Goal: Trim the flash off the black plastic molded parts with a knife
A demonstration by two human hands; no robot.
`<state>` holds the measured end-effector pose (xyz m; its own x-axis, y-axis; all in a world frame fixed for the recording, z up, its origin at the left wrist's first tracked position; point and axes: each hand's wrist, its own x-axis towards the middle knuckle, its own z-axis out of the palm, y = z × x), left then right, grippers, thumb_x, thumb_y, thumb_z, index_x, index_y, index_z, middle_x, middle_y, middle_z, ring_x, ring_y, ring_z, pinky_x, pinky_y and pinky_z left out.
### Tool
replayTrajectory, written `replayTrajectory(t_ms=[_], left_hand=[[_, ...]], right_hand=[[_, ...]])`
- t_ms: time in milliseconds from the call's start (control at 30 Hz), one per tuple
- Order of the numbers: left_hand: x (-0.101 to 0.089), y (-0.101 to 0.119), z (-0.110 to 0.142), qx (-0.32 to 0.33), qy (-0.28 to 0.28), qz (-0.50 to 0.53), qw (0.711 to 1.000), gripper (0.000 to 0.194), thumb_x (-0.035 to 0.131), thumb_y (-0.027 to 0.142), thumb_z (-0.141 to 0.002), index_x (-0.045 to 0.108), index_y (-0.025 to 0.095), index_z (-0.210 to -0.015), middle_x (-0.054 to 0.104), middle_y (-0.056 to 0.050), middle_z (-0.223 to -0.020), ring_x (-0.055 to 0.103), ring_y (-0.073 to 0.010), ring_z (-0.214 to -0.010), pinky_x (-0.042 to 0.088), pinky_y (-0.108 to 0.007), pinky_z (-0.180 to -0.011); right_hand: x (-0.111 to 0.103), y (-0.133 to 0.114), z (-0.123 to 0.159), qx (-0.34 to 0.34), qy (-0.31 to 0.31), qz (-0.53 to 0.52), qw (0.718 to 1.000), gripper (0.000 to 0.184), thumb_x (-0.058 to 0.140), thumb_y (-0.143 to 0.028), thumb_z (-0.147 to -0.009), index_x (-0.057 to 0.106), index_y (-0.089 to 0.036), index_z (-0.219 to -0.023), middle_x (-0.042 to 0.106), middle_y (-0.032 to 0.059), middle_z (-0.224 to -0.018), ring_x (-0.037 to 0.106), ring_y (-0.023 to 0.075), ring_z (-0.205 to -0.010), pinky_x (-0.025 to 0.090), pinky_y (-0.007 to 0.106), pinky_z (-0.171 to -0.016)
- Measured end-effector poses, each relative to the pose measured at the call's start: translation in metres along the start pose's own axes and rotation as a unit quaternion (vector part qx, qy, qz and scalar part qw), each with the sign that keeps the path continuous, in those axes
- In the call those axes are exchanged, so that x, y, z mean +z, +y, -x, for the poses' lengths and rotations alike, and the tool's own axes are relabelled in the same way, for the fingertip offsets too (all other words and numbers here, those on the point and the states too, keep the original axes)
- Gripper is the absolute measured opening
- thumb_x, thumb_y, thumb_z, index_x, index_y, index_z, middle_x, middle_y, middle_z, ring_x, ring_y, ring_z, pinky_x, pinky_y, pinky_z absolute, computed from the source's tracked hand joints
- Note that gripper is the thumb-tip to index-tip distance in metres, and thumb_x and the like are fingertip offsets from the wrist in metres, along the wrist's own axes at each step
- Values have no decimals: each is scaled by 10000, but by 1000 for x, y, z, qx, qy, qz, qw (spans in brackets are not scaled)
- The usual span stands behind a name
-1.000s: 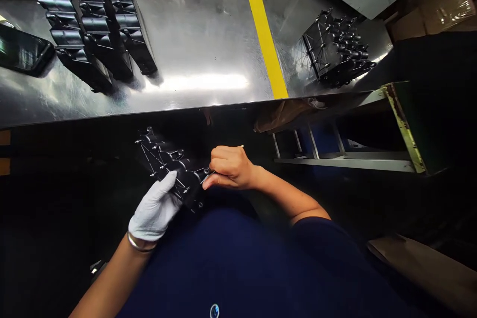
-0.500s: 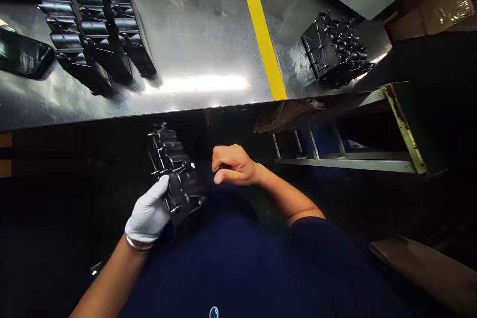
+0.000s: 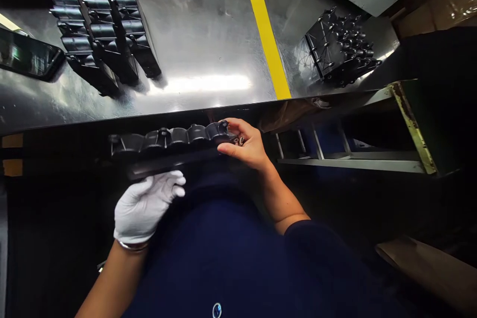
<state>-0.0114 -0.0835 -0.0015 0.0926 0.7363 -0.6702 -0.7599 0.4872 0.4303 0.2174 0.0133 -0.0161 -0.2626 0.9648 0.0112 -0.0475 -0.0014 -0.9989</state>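
Note:
A black moulded plastic part [image 3: 179, 136] with a row of rounded ridges lies level in front of me, just below the table's front edge. My bare right hand [image 3: 248, 144] grips its right end between thumb and fingers. Small dark metallic pieces [image 3: 240, 140], too small to name, show within the same hand. Under the part's left half is my left hand [image 3: 143, 206], in a white glove, palm up with the fingers loosely apart. It holds nothing, and I cannot tell whether its fingertips touch the part.
Three similar black parts [image 3: 130, 25] stand side by side on the metal table [image 3: 201, 35], beside a phone-like black device [image 3: 30, 54]. Right of the yellow strip [image 3: 266, 35] sits a stack of black parts [image 3: 339, 47]. A metal rack [image 3: 354, 163] is below the table at right.
The black part has turned from upright to level. My left hand has let go of it and opened, while my right hand has taken hold of its right end.

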Motion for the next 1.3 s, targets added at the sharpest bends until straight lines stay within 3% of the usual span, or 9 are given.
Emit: replayTrajectory(t_ms=[100,267,500,667,767,867,1000,1067,1300], left_hand=[[16,0,3,102,-11,-54,993,349,871,120,-631,769,211,-952,782,-48,-1068,697,-289,-1086,614,-363,-914],[31,-3,-1,120,71,-21,990,343,758,138,-796,750,267,-1114,792,-3,-1095,728,-206,-1061,615,-223,-820],[36,-6,-7,-13,87,86,992,401,491,59,-965,706,267,-1231,811,9,-918,745,-89,-683,596,-127,-679],[45,-2,-12,-11,133,184,974,463,316,66,-1017,743,235,-1073,779,21,-733,746,-87,-671,595,-120,-670],[34,5,-9,7,142,151,978,433,403,-12,-924,748,243,-977,764,37,-698,732,-84,-628,600,-126,-671],[18,7,-5,-2,82,64,995,414,586,-57,-713,752,274,-900,752,47,-673,736,-129,-618,616,-165,-634],[5,2,-2,-12,-6,-48,999,528,721,5,-572,757,244,-1041,789,-50,-806,776,-305,-793,663,-355,-706],[4,0,-2,-21,-16,-71,997,569,719,17,-565,748,226,-1094,796,-95,-878,766,-377,-883,653,-458,-791],[9,0,-2,-16,5,-50,999,555,674,-40,-591,761,232,-1067,798,-95,-885,724,-403,-1047,615,-486,-888]], right_hand=[[21,1,7,41,-5,-12,999,672,848,-582,-643,657,-168,-1138,719,52,-967,681,158,-851,552,260,-742],[37,-2,13,54,-103,-29,993,508,695,-619,-811,697,-143,-989,688,23,-817,614,103,-706,497,230,-658],[25,-12,11,19,-97,15,995,422,617,-546,-908,622,-138,-799,609,-10,-650,490,71,-556,402,209,-545],[20,-6,17,-170,-15,222,960,342,513,-410,-994,622,-160,-789,619,13,-687,518,94,-597,413,224,-583],[1,-4,14,-136,5,373,918,342,534,-464,-991,624,-169,-843,639,18,-726,553,110,-619,387,227,-585],[-11,-13,13,-104,-11,435,894,356,414,-434,-1048,618,-165,-935,658,39,-800,596,125,-680,380,231,-614],[-3,-30,16,-207,-250,325,888,454,408,-536,-1030,618,-158,-890,640,32,-765,593,116,-692,410,226,-664],[4,-33,16,-239,-305,297,873,486,523,-623,-949,610,-159,-836,606,16,-713,563,112,-655,390,228,-631],[10,-29,10,-285,-247,277,884,524,520,-645,-937,544,-171,-717,488,-13,-628,452,105,-588,324,246,-580]])
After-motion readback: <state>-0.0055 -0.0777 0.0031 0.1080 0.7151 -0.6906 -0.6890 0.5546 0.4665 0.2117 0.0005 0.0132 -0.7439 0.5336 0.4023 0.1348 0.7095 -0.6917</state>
